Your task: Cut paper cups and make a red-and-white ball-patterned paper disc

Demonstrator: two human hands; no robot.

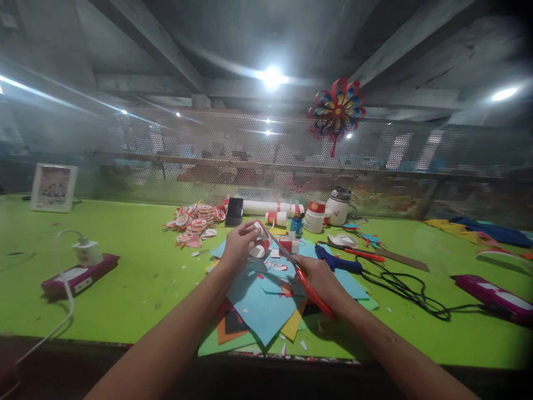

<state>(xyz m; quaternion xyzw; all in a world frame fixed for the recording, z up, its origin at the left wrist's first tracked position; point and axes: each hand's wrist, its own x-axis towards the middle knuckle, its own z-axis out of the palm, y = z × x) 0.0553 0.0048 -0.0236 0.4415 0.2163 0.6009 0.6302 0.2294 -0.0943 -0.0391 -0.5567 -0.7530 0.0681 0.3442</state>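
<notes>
My left hand (240,244) is closed on a small white and red paper piece (259,249), held just above a pile of coloured paper sheets (266,303). My right hand (321,283) grips red-handled scissors (310,289), whose long blades (277,244) point up and left and meet the paper piece. Both hands hover over the blue sheets at the table's middle.
A green table (137,272) carries a heap of round red-and-white cutouts (195,221), a phone (234,211), tape rolls (315,218), a blue glue gun (335,260) with black cord, power strips (79,276) left and right (495,299), and a framed picture (53,187). A paper pinwheel (336,110) hangs above.
</notes>
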